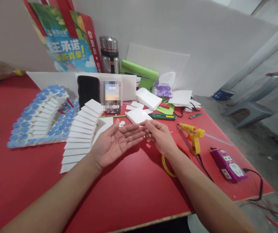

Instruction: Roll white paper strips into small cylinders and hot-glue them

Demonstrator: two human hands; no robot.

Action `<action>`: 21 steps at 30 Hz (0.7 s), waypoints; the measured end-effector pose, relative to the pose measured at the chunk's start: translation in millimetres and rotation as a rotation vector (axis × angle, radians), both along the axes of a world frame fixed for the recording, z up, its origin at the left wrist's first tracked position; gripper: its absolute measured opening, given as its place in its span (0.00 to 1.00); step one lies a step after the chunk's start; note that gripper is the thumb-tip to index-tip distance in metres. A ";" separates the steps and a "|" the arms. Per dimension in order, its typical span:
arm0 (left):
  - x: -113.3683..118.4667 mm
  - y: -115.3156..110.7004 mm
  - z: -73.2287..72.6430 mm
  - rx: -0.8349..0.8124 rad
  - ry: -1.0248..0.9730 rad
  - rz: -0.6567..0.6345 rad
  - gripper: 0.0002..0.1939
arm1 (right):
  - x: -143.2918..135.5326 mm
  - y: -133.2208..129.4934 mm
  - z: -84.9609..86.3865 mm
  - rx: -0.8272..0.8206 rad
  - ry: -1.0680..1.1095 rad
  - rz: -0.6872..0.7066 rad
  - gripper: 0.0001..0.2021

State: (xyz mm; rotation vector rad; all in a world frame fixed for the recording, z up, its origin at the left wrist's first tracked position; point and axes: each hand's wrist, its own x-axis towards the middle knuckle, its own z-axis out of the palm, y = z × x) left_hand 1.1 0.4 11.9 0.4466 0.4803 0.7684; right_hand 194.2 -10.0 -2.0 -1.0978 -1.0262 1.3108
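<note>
My left hand [116,142] is held palm up above the red table [119,200], its fingers stretched out to the right and a ring on one finger. The thumb and fingers of my right hand [159,136] are pinched together at the left fingertips; whatever they hold, if anything, is too small to make out. Beside my left wrist lies a curved, stair-like row of white board pieces [79,137]. Left of it stands a structure of blue-and-white caps [25,124] with more white steps inside. Beyond my fingers is a block of white boards [139,116].
To the right lie a yellow hot glue gun [194,137], a purple power strip [226,165] with a cord, and a yellow ring [165,166] partly under my forearm. A green utility knife [164,116], phone [112,108], steel flask [110,55] and printed bag [68,42] are farther back.
</note>
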 end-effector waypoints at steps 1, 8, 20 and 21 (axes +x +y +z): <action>0.8 -0.4 0.3 -0.009 0.008 0.005 0.32 | -0.7 -0.6 -0.3 0.022 -0.061 0.006 0.17; 2.6 -1.8 -0.1 0.001 -0.009 -0.016 0.36 | 0.2 -4.1 0.3 0.039 -0.139 -0.026 0.15; -5.0 1.7 -2.9 -0.001 -0.189 -0.113 0.41 | 9.2 4.4 -2.4 -0.035 0.012 -0.047 0.23; -5.3 1.6 -3.4 -0.008 -0.215 -0.133 0.42 | 10.0 4.6 -2.8 0.000 -0.014 -0.089 0.22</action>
